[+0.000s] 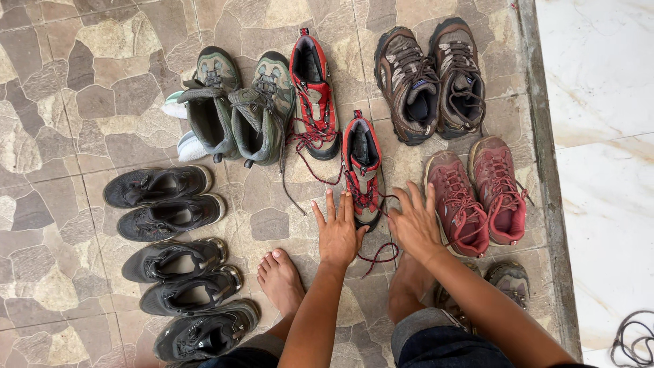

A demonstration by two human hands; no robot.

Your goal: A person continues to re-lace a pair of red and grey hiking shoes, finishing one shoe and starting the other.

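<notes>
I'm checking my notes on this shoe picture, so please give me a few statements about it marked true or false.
1. Both hands reach toward the nearer red and grey boot. True: the left hand and right hand lie open beside its toe.
2. That boot's laces are tied in a neat bow. False: they trail loose over the stone floor.
3. The black shoes lie left of the hands. True.
4. The person wears socks. False: the foot is bare.
5. The brown boots lie nearest the person. False: they stand at the far row.
</notes>
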